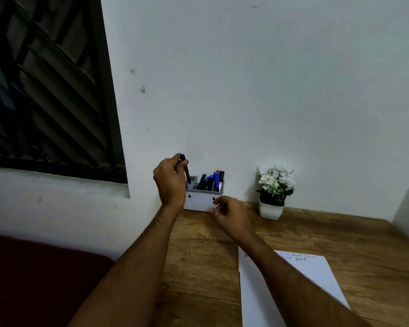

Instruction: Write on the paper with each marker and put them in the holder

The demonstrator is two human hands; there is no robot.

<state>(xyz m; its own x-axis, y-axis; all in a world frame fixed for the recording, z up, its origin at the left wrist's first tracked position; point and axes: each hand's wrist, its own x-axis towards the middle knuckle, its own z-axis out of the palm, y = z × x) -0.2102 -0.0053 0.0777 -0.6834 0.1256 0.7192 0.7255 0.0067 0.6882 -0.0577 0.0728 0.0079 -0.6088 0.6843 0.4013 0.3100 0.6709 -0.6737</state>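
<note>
Holding a black marker point(186, 169) near-vertical, tip down, the left hand point(169, 181) pinches its upper end between thumb and curled fingers, just above the left compartment of the grey holder point(200, 201); that grip likely leaves the lower barrel free to drop in. Right hand point(232, 217) hovers just in front of the holder, fingers loosely curled, holding nothing, perhaps ready to steady it. Holder sits against the wall on the wooden table point(198, 267), already carrying green, blue and red markers point(211, 180). Paper point(312, 277) lies near, faint writing along its top edge.
</note>
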